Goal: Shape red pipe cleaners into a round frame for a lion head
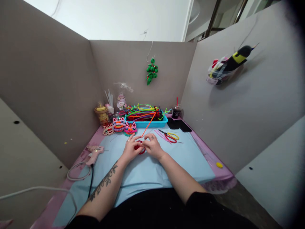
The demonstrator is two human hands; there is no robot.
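My left hand (pixel 132 149) pinches a red ring-shaped piece (pixel 141 152) low over the blue table cover, its fingers curled round the left side. At the ring's right edge, my right hand (pixel 153 147) is closed, thumb and fingertips pressed together. From between the hands an orange pipe cleaner (pixel 149 124) rises toward the upper right; its lower end is hidden by the fingers. Beyond my hands sit several colourful animal-face pieces (pixel 119 124). To the right of my right hand lie scissors (pixel 170 136) with red and yellow handles, beside some pink strips (pixel 162 135).
A blue tray (pixel 145 124) full of coloured pipe cleaners stands at the back. On the left lies a pink glue gun (pixel 95 156) with its cord. Cups (pixel 102 115) stand at back left, a dark drink (pixel 176 112) and black phone-like slabs (pixel 178 124) at back right. Partitions enclose three sides.
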